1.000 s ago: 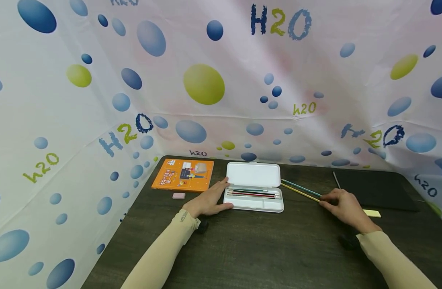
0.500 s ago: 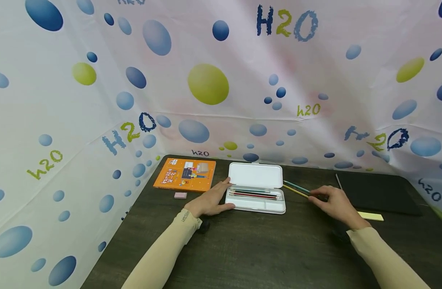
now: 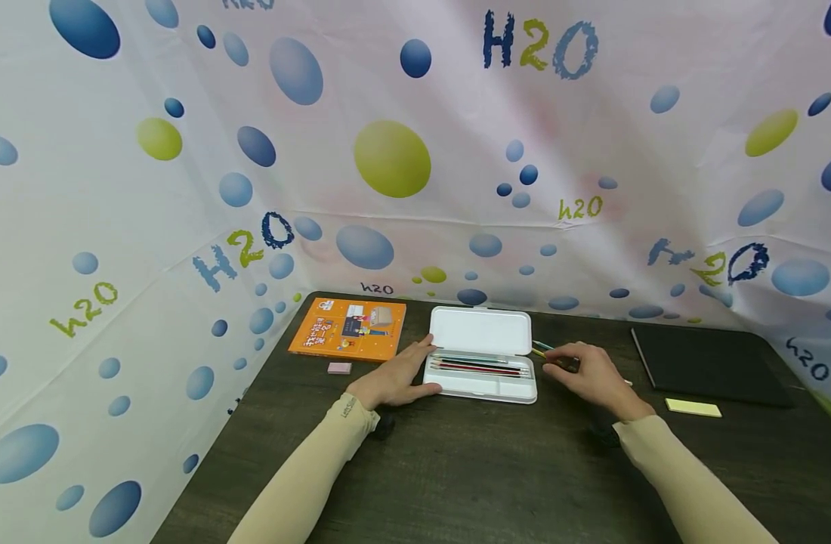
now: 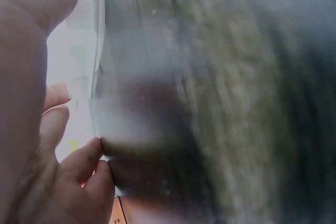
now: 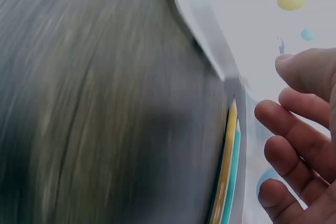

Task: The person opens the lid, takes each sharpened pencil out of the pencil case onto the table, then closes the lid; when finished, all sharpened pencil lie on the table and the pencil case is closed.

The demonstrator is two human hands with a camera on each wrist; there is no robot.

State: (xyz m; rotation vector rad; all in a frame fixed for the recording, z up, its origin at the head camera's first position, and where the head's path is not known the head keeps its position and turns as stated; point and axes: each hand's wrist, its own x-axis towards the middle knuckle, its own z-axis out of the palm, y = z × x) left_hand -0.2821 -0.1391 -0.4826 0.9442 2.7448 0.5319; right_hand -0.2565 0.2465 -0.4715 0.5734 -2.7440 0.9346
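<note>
A white pencil case [image 3: 449,383] lies with its lid folded back, several pencils [image 3: 480,367] in its tray. My left hand [image 3: 395,378] rests at the case's left side, thumb by the front corner and fingers stretched out along the edge. Right of the case, my right hand [image 3: 592,378] hovers over a yellow pencil [image 3: 538,353] and a teal pencil [image 3: 542,344], partly covering them. In the right wrist view, the thumb and fingers stand apart with nothing visible between them, while the yellow pencil [image 5: 227,166] and teal pencil [image 5: 231,182] lie side by side.
An orange book [image 3: 347,329] lies back left, a pink eraser [image 3: 339,368] in front of it. At the right are a flat black pad [image 3: 715,366], a thin grey stick [image 3: 641,357] along its left edge, and a pale yellow strip [image 3: 693,408]. A printed sheet hangs behind.
My right hand has slid left along the two pencils, from their right part to close beside the case. The pale yellow strip is fully uncovered now. My left hand stays at the case.
</note>
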